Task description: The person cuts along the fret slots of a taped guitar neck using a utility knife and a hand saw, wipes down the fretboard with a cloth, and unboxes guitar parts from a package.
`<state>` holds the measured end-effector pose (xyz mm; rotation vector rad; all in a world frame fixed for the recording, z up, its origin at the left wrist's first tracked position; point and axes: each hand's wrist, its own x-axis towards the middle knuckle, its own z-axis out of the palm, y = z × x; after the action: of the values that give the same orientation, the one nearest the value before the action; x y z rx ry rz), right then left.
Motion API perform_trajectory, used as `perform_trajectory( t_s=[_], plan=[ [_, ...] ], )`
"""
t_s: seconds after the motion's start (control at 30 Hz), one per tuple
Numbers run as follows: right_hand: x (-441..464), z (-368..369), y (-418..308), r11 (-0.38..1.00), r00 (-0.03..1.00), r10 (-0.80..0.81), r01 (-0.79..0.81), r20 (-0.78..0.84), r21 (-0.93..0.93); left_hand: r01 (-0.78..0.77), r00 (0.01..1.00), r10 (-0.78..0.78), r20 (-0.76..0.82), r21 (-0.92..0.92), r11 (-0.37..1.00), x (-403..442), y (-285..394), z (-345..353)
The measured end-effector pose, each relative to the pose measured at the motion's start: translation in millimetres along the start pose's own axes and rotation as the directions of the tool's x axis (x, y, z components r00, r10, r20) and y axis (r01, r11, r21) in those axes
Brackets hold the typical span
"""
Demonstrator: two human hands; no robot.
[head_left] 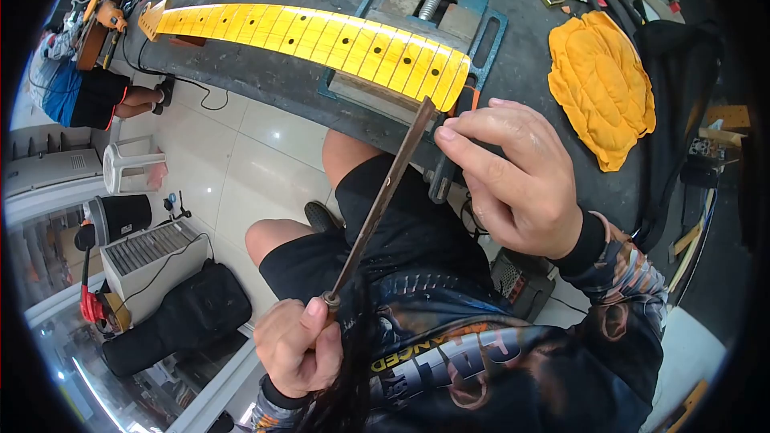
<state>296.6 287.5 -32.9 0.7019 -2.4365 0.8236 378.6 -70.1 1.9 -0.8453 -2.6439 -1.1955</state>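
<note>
A glossy yellow guitar neck with dark dot inlays and thin frets lies across the workbench, its headstock at the far left. Its wide end rests over a blue-green vise. My left hand is closed around the handle of a long, narrow, rusty-brown file, low in front of my body. The file slants up to the right, and its tip appears beside the neck's wide end. Close to that tip, my right hand is raised with bent, parted fingers and holds nothing.
A crumpled orange-yellow cloth lies on the bench at right, beside black fabric. Tools clutter the back right. Another person is at far left, near a white stool. A black case lies lower left.
</note>
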Motion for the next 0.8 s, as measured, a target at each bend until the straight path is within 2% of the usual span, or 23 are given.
perform_trajectory(
  t_s=[0.1,0.53,0.6,0.8],
  plan=[
    [1.8,-2.5,-2.1,0.998,0.999,0.040,-0.040,0.012,0.043,-0.088,0.995,0.086,-0.049,-0.029,0.996,13.9,-3.1,11.9],
    [-3.1,7.7,5.3,0.999,0.999,0.029,-0.027,-0.027,0.044,-0.092,0.994,0.093,-0.053,0.004,0.996,10.4,-2.4,18.3],
    [-2.7,4.7,3.1,0.993,0.998,0.060,-0.063,0.029,0.099,-0.071,0.996,0.072,-0.049,0.006,0.997,11.7,-0.6,18.6],
    [-3.3,4.5,3.5,0.993,0.997,0.061,-0.064,0.037,0.096,-0.067,0.997,0.068,-0.041,0.030,0.997,14.2,2.0,18.7]
  ],
)
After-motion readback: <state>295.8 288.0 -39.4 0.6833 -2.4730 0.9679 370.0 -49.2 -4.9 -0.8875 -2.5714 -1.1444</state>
